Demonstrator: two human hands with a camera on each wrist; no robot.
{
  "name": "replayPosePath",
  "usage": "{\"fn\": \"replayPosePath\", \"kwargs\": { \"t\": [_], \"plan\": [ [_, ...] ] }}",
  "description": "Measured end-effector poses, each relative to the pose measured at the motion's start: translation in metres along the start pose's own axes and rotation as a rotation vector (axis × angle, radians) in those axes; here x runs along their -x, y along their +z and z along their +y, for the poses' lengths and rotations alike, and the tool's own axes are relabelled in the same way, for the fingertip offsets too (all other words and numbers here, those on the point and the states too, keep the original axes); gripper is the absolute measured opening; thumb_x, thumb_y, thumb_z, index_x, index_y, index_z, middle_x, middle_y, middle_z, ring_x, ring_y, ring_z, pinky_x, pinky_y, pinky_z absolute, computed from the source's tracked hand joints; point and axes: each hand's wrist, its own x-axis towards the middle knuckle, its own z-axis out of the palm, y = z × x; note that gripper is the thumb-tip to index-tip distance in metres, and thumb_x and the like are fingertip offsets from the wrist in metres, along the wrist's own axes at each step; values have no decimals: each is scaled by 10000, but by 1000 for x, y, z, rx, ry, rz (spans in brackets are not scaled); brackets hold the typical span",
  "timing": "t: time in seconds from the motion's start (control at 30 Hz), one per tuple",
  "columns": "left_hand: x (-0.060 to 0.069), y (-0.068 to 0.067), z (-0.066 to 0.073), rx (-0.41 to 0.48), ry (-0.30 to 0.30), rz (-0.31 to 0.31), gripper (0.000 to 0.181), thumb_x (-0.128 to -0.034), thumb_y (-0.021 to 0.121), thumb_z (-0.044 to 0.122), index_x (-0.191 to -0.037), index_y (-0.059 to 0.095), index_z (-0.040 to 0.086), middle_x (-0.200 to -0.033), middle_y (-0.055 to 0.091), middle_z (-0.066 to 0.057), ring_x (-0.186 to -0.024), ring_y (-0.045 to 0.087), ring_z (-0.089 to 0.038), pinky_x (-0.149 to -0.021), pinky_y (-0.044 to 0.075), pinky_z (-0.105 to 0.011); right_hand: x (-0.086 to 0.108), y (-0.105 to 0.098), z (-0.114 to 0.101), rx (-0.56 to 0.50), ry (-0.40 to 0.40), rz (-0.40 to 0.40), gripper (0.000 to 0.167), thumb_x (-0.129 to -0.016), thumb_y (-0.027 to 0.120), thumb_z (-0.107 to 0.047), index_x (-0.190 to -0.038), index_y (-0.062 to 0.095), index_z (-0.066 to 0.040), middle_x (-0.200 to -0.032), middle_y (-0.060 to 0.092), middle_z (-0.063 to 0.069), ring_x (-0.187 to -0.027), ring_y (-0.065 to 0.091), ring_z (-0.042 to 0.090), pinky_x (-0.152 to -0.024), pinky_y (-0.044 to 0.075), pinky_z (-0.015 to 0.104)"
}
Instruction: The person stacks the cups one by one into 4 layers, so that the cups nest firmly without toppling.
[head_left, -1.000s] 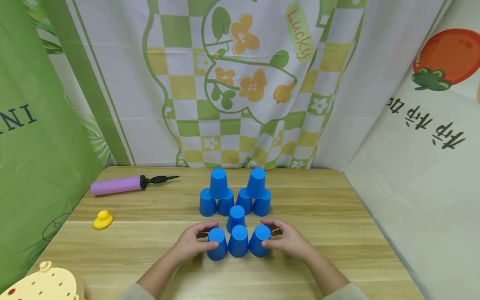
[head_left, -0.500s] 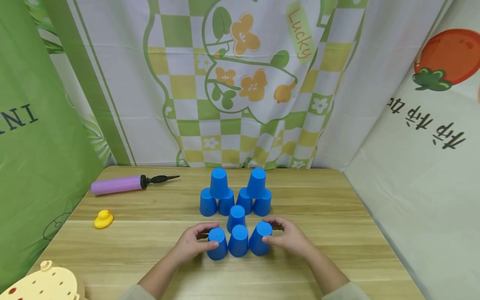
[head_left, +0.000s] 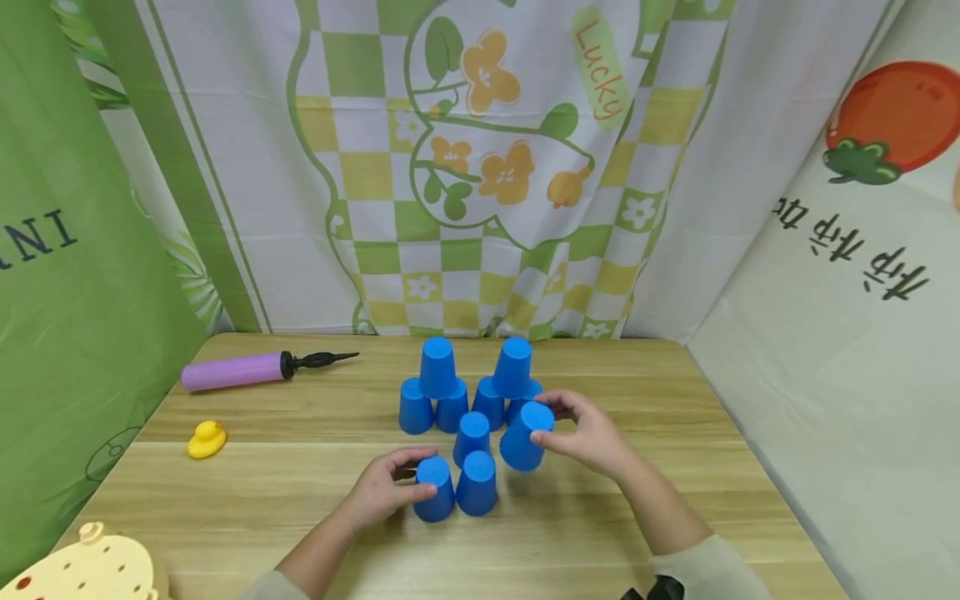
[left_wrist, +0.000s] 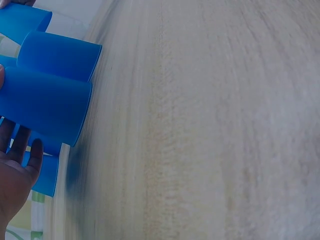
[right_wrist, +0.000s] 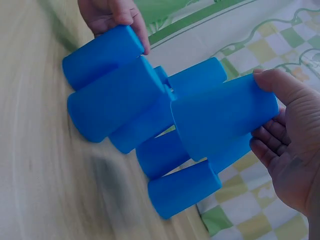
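While the left hand [head_left: 386,490] clasps the near-left blue cup [head_left: 435,493], thumb and fingers round its sides as it stands upside down on the table [head_left: 300,467], the right hand [head_left: 591,435] clamps thumb and fingers on a raised blue cup [head_left: 525,443], tilted. Just left of it stands a lone cup [head_left: 472,437]; nearer, a middle cup [head_left: 477,485]; farther, a left stack [head_left: 437,375] and a right stack [head_left: 513,372].

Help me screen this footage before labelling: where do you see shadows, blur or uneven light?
Head view: fairly even light, the Lucky lettering legible; left wrist: dim, the grain of the tabletop smeared; right wrist: the blue cup in the right hand fairly clear-edged, a soft dark shadow on the tabletop.
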Motion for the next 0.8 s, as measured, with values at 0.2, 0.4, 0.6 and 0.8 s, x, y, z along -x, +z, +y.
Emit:
{"fn": "replayPosePath", "kwargs": {
  "t": [0.2,0.4,0.6,0.8],
  "plan": [
    [-1,-1,-2,6,4,-5,592,-867,755,266,-1360,549,13,-1361,584,-187,-1234,544,-377,-1031,467,-541,-7,0,-10,-2,-37,-24,529,-845,775,-235,-1302,575,-61,-1231,638,111,-1090,592,250,-939,505,398],
    [0,-1,-1,6,0,0,594,-867,755,271,-1363,549,16,-1360,584,-188,-1235,546,-380,-1027,472,-538,-17,-2,-26,51,-117,-44,547,-858,758,-237,-1352,577,-88,-1294,594,120,-1116,562,256,-937,498,381],
    [-1,-1,-1,-5,3,1,596,-866,756,281,-1359,551,15,-1353,592,-184,-1231,549,-380,-1028,467,-549,-37,-5,-49,57,-147,-76,473,-859,744,-221,-1284,603,-68,-1233,605,123,-1069,555,253,-908,484,386],
    [-2,-1,-1,-12,22,-11,595,-867,754,272,-1359,549,7,-1359,588,-191,-1237,545,-391,-1033,459,-554,-61,-14,-75,76,-165,-52,477,-851,745,-216,-1279,598,-66,-1219,615,113,-1063,558,258,-923,484,434]
  ]
}}
